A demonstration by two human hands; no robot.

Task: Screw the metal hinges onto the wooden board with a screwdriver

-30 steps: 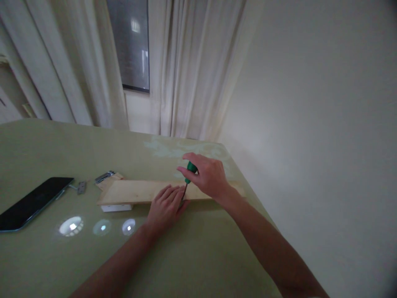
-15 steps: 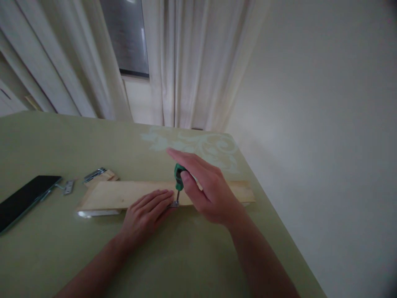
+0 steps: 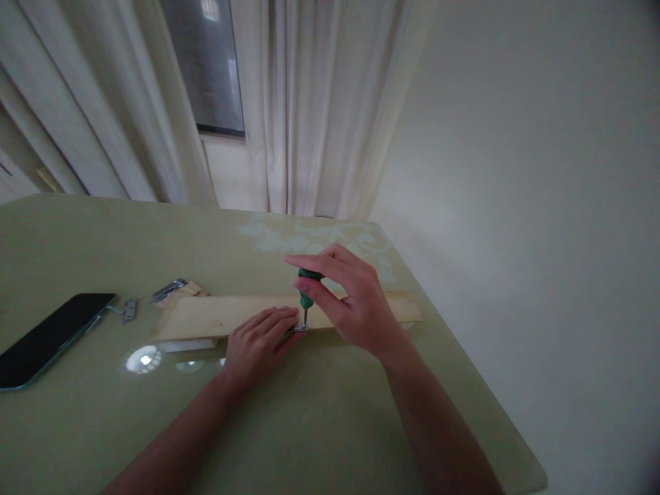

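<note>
My right hand (image 3: 358, 302) grips the green handle of a screwdriver (image 3: 307, 292) between thumb and fingers. The screwdriver stands upright, its tip down at a small metal hinge (image 3: 300, 328) on the near edge of a pale wooden board (image 3: 201, 318). My left hand (image 3: 261, 340) presses on the board beside the tip, its fingers together and touching the hinge, which they partly cover. Any screw under the tip is too small to make out. The board rests raised on a white block (image 3: 190, 345) at its left end.
To the left a black phone (image 3: 49, 340) lies on the green table (image 3: 309, 426), with another metal hinge (image 3: 128, 311) beside it. Metal pieces (image 3: 169, 290) and small wooden pieces (image 3: 192, 289) lie behind the board's left end. A white wall (image 3: 541, 240) borders the table's right edge.
My right-hand fingers have closed further over the screwdriver's handle, which stands more upright. The view has shifted slightly, and my left hand stays on the board at the hinge.
</note>
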